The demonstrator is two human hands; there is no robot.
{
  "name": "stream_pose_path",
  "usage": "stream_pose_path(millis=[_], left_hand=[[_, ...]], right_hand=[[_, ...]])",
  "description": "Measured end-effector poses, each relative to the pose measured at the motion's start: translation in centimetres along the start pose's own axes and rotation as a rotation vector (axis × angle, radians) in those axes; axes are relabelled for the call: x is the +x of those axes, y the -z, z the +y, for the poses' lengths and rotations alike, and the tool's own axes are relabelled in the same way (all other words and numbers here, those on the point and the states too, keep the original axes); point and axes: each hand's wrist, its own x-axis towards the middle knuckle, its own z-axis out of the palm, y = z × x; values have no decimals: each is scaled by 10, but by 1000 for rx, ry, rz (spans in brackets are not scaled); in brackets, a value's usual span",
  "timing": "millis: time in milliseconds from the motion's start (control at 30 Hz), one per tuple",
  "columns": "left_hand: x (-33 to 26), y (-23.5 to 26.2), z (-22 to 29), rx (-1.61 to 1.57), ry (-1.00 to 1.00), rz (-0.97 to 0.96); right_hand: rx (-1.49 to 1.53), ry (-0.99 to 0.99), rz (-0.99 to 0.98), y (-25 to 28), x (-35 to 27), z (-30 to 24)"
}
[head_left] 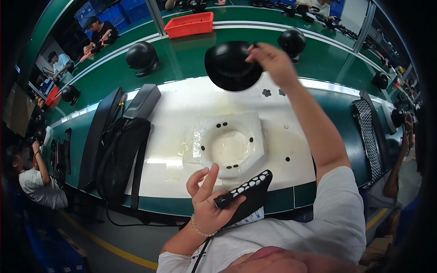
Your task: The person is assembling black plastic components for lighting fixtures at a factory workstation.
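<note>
My right hand [274, 64] reaches out over the far side of the white work surface, its fingers pinched on the edge of a glossy black helmet-like shell [231, 66]. Close to my body, my left hand [213, 207] grips a black piece with a row of white round pads [249, 184] along it; the index and middle fingers point up. Between the two hands lies a white foam block [255, 157] with a round hollow. Several small black oval pieces sit around the hollow's rim.
A black bag [123, 159] and a grey box [144, 101] lie on the left. Dark rounded shells [141, 58] stand on the green conveyor [182, 59], with a red bin [189, 25] behind. Black flower-shaped pieces [266, 93] are on the white surface. Other people work nearby.
</note>
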Motion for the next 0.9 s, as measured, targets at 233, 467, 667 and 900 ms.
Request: stream_pose_path(millis=[233, 467, 667, 900], left_hand=[[1, 3, 0, -23, -18, -70], [5, 8, -4, -38, 14, -140], [7, 9, -1, -46, 41, -179], [10, 8, -3, -132, 72, -201]], right_hand=[[-1163, 333, -138, 42, 11, 115], [-877, -295, -74, 84, 15, 135], [-1430, -494, 116, 144, 6, 167], [-1587, -236, 357, 159, -4, 134]])
